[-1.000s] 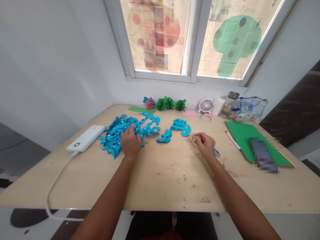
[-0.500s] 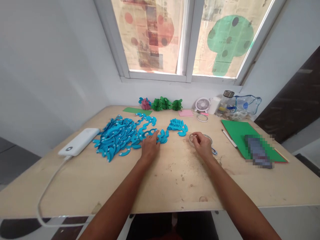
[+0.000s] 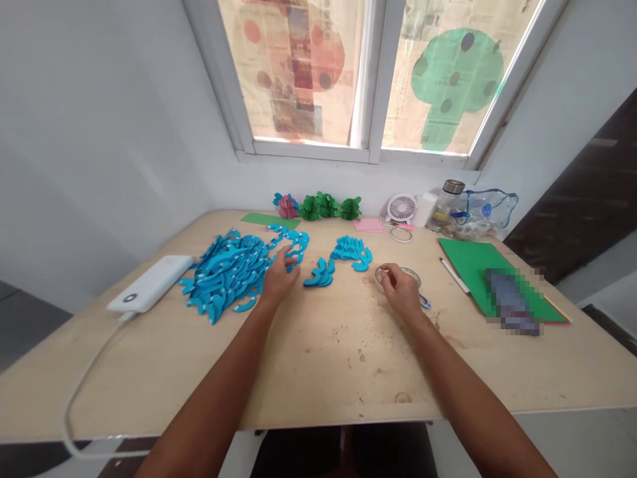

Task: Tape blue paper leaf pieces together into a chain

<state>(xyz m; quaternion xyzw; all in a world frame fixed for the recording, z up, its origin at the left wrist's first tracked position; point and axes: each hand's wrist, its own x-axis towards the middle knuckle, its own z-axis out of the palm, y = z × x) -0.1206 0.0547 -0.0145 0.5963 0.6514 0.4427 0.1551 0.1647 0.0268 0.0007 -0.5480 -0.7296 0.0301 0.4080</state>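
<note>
My left hand (image 3: 280, 277) is at the right side of a heap of blue curved paper pieces (image 3: 229, 272), many with small white tabs. Its thumb and index finger are apart, with nothing visible between them. My right hand (image 3: 402, 292) is low over the table with fingers bent together around the edge of a thin ring, like a narrow tape roll (image 3: 413, 272); the hand covers its middle. A small light-blue looped thing (image 3: 424, 301) shows beside that wrist. Between my hands are a small fanned group of blue pieces (image 3: 321, 273) and a standing row of them (image 3: 350, 249).
Green paper figures (image 3: 326, 206) and a pink one (image 3: 287, 206) line the wall. A white fan (image 3: 402, 208), another ring (image 3: 401, 234) and a bottle (image 3: 448, 206) stand behind. Green sheets (image 3: 472, 265) and a pen (image 3: 454, 275) are right; a white power bank (image 3: 152, 283) is left.
My left hand has moved left, away from the small fanned group of blue pieces, to the big heap, and its fingers have lifted. My right hand has stayed at the ring.
</note>
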